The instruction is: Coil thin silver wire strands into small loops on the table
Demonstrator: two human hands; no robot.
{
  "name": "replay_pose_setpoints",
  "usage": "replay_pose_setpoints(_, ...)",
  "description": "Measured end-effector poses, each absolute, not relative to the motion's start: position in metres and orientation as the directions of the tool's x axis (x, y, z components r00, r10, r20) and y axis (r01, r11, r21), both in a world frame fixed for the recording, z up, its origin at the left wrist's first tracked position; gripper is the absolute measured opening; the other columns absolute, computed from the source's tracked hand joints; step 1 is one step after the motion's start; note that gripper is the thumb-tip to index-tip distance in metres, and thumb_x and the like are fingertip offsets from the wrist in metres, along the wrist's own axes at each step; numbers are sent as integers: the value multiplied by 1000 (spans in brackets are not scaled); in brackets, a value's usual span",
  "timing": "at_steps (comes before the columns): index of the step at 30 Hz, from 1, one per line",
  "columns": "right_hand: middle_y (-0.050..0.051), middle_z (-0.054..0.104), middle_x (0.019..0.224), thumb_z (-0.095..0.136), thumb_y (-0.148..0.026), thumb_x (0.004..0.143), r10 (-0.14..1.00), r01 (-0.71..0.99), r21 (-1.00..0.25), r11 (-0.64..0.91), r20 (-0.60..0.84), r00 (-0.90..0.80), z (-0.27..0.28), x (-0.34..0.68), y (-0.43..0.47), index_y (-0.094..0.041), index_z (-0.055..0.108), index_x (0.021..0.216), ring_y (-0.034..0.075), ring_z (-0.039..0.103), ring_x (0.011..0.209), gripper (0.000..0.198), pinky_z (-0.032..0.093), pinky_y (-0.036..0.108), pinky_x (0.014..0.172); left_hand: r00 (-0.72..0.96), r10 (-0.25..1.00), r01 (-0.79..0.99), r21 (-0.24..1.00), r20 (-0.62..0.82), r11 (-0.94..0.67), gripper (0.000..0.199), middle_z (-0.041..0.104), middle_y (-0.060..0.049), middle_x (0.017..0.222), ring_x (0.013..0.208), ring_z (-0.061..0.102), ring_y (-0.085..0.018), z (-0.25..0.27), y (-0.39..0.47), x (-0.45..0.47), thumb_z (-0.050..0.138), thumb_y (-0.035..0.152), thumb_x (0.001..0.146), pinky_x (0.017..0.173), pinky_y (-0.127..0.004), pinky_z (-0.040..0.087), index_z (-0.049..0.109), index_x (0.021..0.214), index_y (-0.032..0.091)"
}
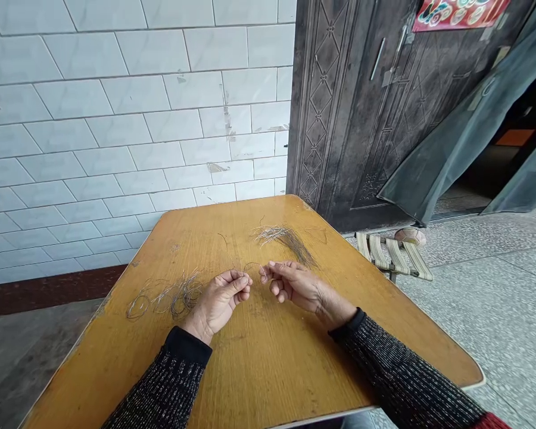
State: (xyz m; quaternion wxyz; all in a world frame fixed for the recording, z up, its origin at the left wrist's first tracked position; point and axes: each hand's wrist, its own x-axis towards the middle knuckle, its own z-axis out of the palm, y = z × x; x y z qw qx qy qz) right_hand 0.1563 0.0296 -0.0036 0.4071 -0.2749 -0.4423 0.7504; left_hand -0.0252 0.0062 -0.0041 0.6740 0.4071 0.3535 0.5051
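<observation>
A thin wire [252, 264] arches between my two hands above the table, and one loose length of it sticks up behind my left fingers. My left hand [226, 296] pinches the wire between thumb and forefinger. On the other side, my right hand [297, 285] has its thumb and forefinger closed on the wire's other part, the remaining fingers curled loosely. Left of my left hand lies a tangle of looped wires [183, 295]. Beyond my right hand rests a bundle of straighter wires [290, 239], silvery at one end and darker along its length.
The wooden table [268, 369] has rounded corners and stands near a white tiled wall [161, 107]. At the back right is a dark carved door [361, 119] with a grey-green curtain [455, 131]. A strapped folding stool [395, 255] stands on the floor right of the table.
</observation>
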Motion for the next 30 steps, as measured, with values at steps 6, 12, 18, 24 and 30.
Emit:
replay_pose_setpoints(6, -2, 59, 67, 71, -32, 66, 825, -365, -897, -249, 0, -565, -4, 153, 24, -12, 63, 76, 2, 51, 45, 24, 44, 12, 36, 191, 979, -415, 897, -76, 150, 21, 59, 0, 65, 59, 53, -6, -5, 6, -23, 78, 20, 57, 54, -17, 43, 63, 67, 11)
replay_pose_setpoints(12, -2, 58, 63, 74, -30, 63, 845, -399, -898, -188, 60, -532, -5, 151, 23, -13, 62, 72, 3, 51, 49, 23, 44, 13, 41, 268, 958, -486, 844, -103, 226, 17, 61, -1, 67, 58, 54, -7, -8, 4, -22, 75, 21, 61, 52, -17, 43, 63, 68, 11)
replay_pose_setpoints(18, -1, 58, 66, 74, -35, 62, 841, -339, -934, -116, 89, -533, -1, 149, 20, -13, 59, 68, 5, 53, 52, 27, 45, 16, 46, 284, 954, -505, 830, -97, 235, 19, 60, 0, 64, 55, 53, -6, -6, 5, -24, 77, 21, 58, 50, -16, 42, 62, 65, 11)
replay_pose_setpoints(24, -1, 58, 71, 66, -43, 68, 887, -206, -977, 51, 139, -441, 4, 151, 20, -17, 56, 87, 8, 54, 59, 34, 41, 18, 47, 195, 979, -352, 928, -53, 120, 20, 61, -1, 64, 56, 53, -7, -4, 4, -22, 75, 26, 60, 52, -18, 41, 62, 66, 12)
replay_pose_setpoints(30, -5, 51, 53, 64, -46, 68, 904, -105, -977, 188, 214, -371, -3, 143, 23, -15, 57, 67, 5, 43, 45, 32, 36, 19, 44, 245, 966, -184, 974, -81, 129, 20, 61, -1, 67, 57, 54, -9, -5, -1, -17, 73, 28, 63, 53, -21, 40, 63, 70, 13)
